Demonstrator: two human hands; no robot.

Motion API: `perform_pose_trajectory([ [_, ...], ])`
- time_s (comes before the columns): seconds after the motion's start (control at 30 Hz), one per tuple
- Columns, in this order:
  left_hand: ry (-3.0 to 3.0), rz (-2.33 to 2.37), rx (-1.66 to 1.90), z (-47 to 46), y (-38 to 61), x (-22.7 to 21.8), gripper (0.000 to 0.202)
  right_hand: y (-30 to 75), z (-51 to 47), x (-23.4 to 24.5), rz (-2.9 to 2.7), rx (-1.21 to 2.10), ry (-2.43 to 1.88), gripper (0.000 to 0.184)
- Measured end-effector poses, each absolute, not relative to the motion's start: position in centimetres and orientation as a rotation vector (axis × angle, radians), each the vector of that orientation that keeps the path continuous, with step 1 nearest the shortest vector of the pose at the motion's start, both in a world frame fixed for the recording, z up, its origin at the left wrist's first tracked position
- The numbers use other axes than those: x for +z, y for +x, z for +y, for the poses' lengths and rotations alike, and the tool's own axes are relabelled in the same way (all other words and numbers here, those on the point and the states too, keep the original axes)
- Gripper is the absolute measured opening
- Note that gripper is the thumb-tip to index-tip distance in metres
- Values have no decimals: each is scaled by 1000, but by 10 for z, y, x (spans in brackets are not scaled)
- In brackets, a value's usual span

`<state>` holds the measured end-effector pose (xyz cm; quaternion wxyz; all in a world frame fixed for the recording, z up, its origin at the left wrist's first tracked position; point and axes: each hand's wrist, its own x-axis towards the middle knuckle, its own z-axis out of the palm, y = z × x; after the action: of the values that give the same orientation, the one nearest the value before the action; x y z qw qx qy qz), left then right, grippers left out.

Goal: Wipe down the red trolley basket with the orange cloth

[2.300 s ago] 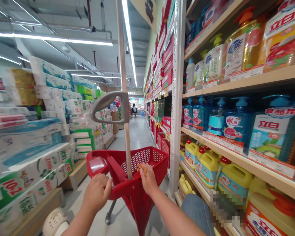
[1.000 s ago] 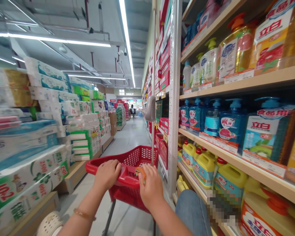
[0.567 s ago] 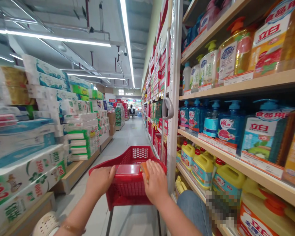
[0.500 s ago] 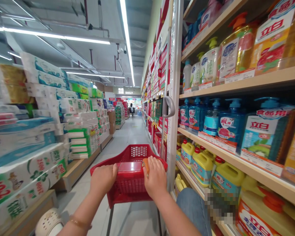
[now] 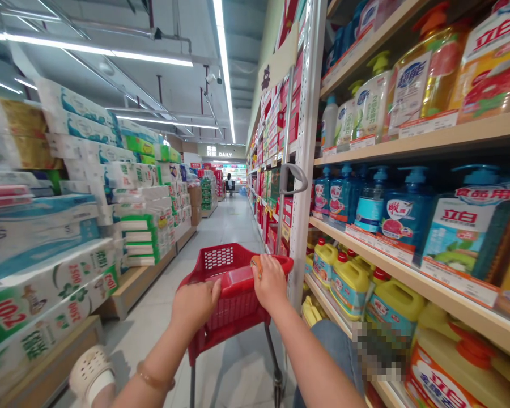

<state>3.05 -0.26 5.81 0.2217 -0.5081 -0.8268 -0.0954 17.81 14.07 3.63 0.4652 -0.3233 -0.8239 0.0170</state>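
A red plastic shopping cart point(image 5: 233, 314) stands in front of me, its basket set at a slant. My left hand point(image 5: 196, 306) is closed around the left part of its handle, the thumb lying along the top. On the right part of the handle, my right hand point(image 5: 271, 282) is wrapped with its fingers over the bar. A small orange-brown thing point(image 5: 257, 265) shows at the thumb side of that hand; its kind is not clear. What I can see of the basket holds no goods, though its floor is partly hidden.
At right, a shelf point(image 5: 408, 144) holds pump bottles, with yellow jugs point(image 5: 348, 286) below. A grey handle on a pole point(image 5: 295, 178) stands by the shelf post. Stacked paper packs point(image 5: 55, 294) line the left. The tiled aisle point(image 5: 227, 221) runs ahead; a person point(image 5: 229, 184) is far off.
The cart has turned, its front swinging left. My left hand has shifted right and my right hand slightly up and forward, both still on the handle.
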Motion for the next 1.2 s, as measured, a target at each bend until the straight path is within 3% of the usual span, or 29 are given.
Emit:
perform_pose_trajectory([
  [0.2,-1682,-2181,-317,-6,33,64,55,177,134,40,-2158,81,-494,43],
  [0.5,-1741,-2117,-556,-5,25,51,52,161,137,38,-2086,111,-608,42],
  [0.63,-2002,-2021,-824,-6,3,43,51,163,132,41,-2197,147,-408,41],
  [0.8,-1778,-2049,-1188,2,-9,20,49,168,153,39,-2118,137,-665,42],
  [1.03,-1859,-2023,-1164,21,3,12,50,168,130,41,-2258,146,-405,41],
  [1.2,-1746,-2129,-1033,36,-10,1,52,178,148,41,-2168,200,-606,42],
])
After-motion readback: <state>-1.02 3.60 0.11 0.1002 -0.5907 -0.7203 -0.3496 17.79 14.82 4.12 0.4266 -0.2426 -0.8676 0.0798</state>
